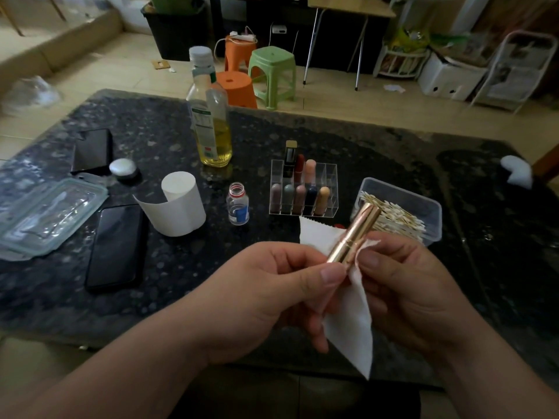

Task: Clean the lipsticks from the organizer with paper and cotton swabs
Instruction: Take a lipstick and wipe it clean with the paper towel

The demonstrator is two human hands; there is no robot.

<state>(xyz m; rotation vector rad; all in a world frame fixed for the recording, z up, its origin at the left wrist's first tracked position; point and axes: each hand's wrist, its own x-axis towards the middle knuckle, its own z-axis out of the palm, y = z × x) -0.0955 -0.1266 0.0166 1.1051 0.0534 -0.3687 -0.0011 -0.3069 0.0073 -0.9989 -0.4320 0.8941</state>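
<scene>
The dark speckled table [393, 164] fills most of the view. Everything sits on it around the clear organizer [332, 173] in the middle.

The left hand [263, 297] and right hand [414, 291] are up in the air in front of the organizer, on the person's side. Left of the organizer lie a see-through lid [45, 216] and a black phone [116, 246]. Behind it and to the left stands a tall bottle of yellow oil [211, 122]. A roll of white paper [181, 204] stands left of it. A box of cotton swabs [423, 204] sits just to its right.

The organizer holds standing lipsticks [299, 198] — five in the front row and three behind.

The right hand's fingers curl round a piece of paper [351, 328] and press it against the gold lipstick [354, 234]. The left hand's fingers pinch the bottom end of this lipstick. It is a shiny gold tube with its cap on, tilted up to the right. Its top end hides a bit of the swab box, and the fingers hide its bottom end.

A small clear bottle [238, 204] with no cap stands just left of the organizer.

The oil bottle has a label, but the words are too blurry to read.
</scene>
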